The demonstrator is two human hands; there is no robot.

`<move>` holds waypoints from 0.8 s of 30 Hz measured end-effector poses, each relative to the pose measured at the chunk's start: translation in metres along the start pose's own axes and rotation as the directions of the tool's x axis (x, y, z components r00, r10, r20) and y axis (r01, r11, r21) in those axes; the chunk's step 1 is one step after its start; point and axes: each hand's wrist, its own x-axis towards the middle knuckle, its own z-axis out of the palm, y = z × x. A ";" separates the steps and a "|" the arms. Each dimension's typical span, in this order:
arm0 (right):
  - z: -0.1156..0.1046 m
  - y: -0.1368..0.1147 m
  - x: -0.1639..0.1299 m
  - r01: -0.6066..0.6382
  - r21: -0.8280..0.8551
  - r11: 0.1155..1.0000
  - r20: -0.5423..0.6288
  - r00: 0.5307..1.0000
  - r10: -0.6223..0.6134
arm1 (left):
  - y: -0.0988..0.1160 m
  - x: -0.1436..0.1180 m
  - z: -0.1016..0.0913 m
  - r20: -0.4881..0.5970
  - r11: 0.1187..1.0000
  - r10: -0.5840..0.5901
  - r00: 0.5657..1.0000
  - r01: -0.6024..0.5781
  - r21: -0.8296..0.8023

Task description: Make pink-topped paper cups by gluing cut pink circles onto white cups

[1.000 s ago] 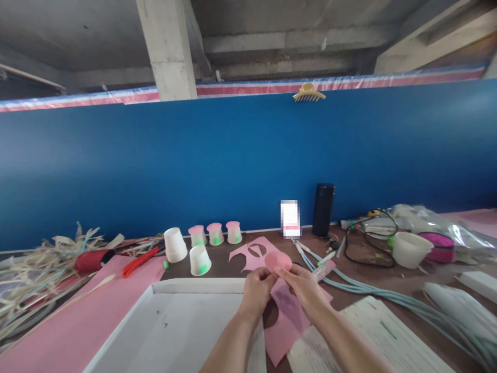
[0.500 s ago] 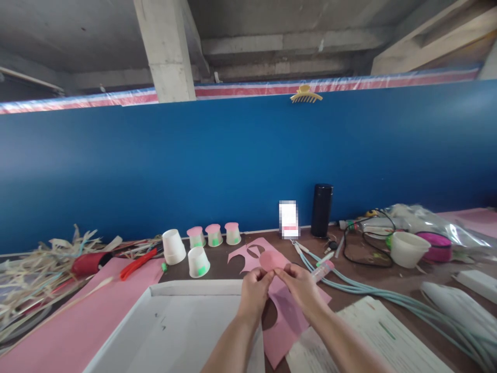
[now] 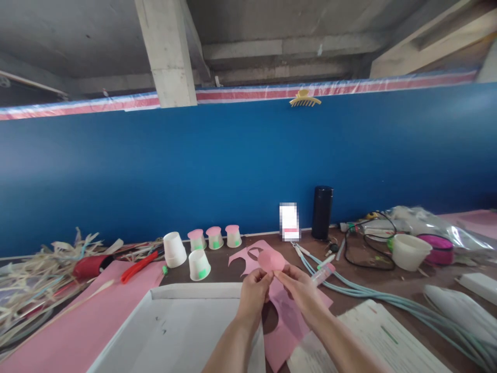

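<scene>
A round pink paper disc [image 3: 271, 259] is pinched at its near edge by both hands, raised above the table. My left hand [image 3: 254, 290] is closed, thumb and forefinger on the disc. My right hand [image 3: 297, 287] is closed on the same edge, its fingertips meeting those of the left. Beneath them lies a pink sheet [image 3: 285, 324] with round cut-outs. Farther left, an upturned white paper cup [image 3: 199, 265] bears a green patch. Behind it stand several cups topped with pink discs, one of them a capped cup [image 3: 233, 237].
A shallow white tray [image 3: 194, 291] lies left of my hands. Printed papers [image 3: 373, 331] and a bundle of pale blue cords [image 3: 373, 293] are on the right. A black flask [image 3: 322, 212] stands by the blue partition. Dry strips [image 3: 34, 274] pile up far left.
The pink disc tilts up slightly between my fingers and looks creased at its upper edge. My hands keep nearly the same place. The view has shifted a little.
</scene>
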 end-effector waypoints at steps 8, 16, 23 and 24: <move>-0.006 0.001 0.000 0.199 -0.212 0.957 -0.204 0.949 -0.242 | -0.006 0.000 0.001 0.033 0.995 -0.060 0.998 0.063 -0.082; -0.004 -0.002 -0.010 0.317 -0.635 0.705 -0.136 0.852 -0.506 | 0.012 -0.019 0.014 0.099 0.980 0.096 0.990 -0.077 -0.181; 0.005 -0.005 -0.015 0.348 -0.749 0.564 -0.053 0.817 -0.574 | 0.013 -0.024 0.026 0.119 0.793 -0.040 0.992 0.104 -0.600; 0.006 -0.006 -0.017 0.359 -0.757 0.546 -0.035 0.812 -0.582 | 0.012 -0.022 0.025 0.111 0.750 -0.108 0.988 0.155 -0.644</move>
